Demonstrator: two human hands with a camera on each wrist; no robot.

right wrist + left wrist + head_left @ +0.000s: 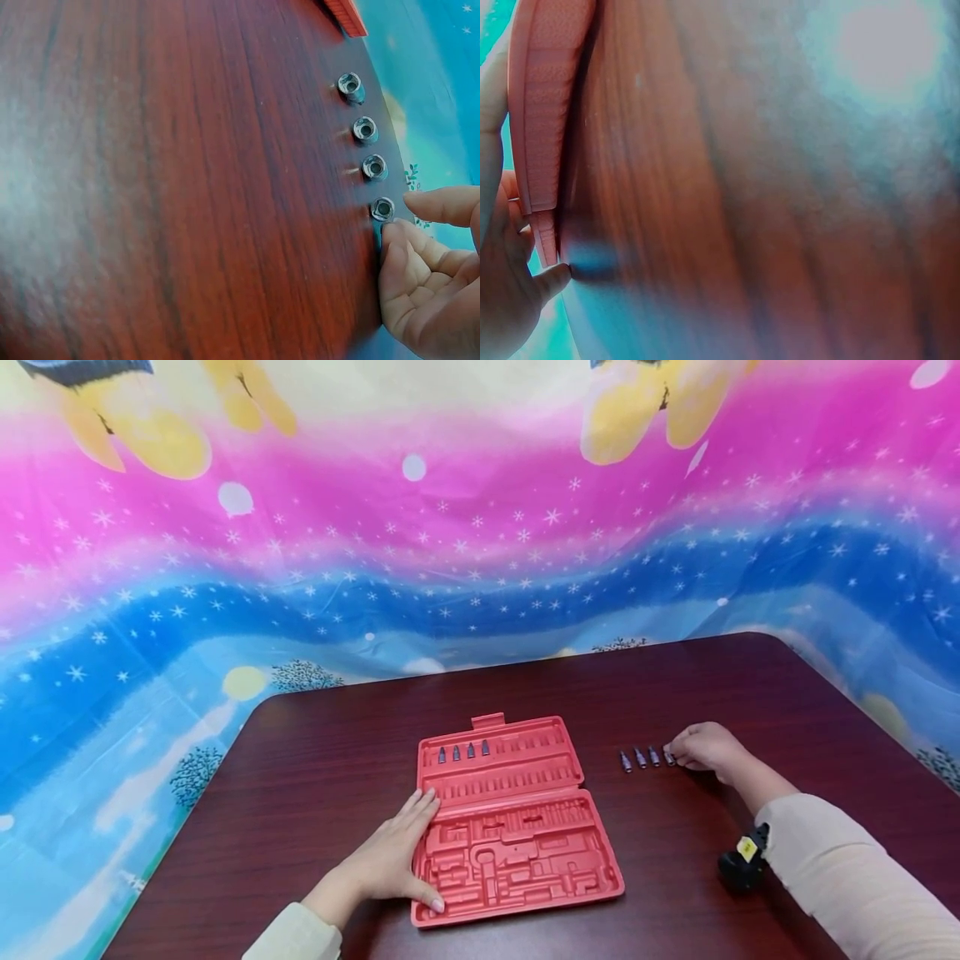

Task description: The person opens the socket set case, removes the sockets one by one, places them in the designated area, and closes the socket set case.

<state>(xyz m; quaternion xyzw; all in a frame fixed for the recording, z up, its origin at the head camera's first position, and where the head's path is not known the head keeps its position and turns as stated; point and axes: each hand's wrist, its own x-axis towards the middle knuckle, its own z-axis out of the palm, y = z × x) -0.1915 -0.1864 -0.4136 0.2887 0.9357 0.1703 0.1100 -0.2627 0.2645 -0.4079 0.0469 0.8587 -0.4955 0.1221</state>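
Note:
An unfolded red plastic tool case (517, 785) with moulded slots lies on the table. My left hand (393, 852) rests along its left side, thumb on the front left corner; in the left wrist view the thumb (553, 281) is beside the case's edge (544, 112). To the right of the case, several small metal sockets (640, 758) lie in a row, hollow ends towards me. My right hand (705, 750) is at the rightmost socket (382, 209). One fingertip touches it from below, while another finger (442, 204) stands slightly apart from it.
Several dark pointed pieces (456, 753) sit in the upper row of the case lid. The dark wooden table (352, 735) ends at a colourful cloth backdrop (480, 552). A black device with a yellow label (744, 862) is strapped at my right sleeve.

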